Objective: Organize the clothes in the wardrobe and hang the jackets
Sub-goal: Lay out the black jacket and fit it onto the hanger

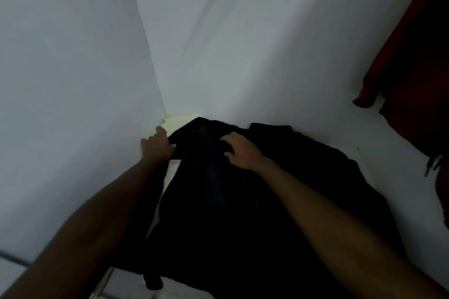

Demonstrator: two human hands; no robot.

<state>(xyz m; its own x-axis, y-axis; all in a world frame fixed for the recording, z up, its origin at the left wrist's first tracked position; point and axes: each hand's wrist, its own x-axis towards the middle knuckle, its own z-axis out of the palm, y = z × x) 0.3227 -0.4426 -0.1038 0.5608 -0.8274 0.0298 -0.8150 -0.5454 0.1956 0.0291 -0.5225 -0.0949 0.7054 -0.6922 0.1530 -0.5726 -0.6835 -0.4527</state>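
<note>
two hands [158, 145] (bare), one black garment [230, 201], one red garment [413, 68]

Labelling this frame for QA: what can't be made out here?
Head view only:
- Dark garment: too dim to tell its type; near end cut by bottom edge.
- White item beneath it: mostly covered.
- Left hand fingertips: hidden at garment's edge.
- Red garment: cut by right edge.
- Right hand: grip unclear.

Dark garment [218, 201]: black to very dark navy, plain, no visible pattern; dim light prevents finer shade reading. Folded item [181, 122] beneath it, at corner: pale cream-white, plain. Same pale tone in strip along garment's left edge. Hanging garment [410, 60] at right: deep red, darker in folds, unpatterned. Wardrobe walls [73, 56] and floor panel [379, 153]: uniform pale grey-white, plain.
</note>
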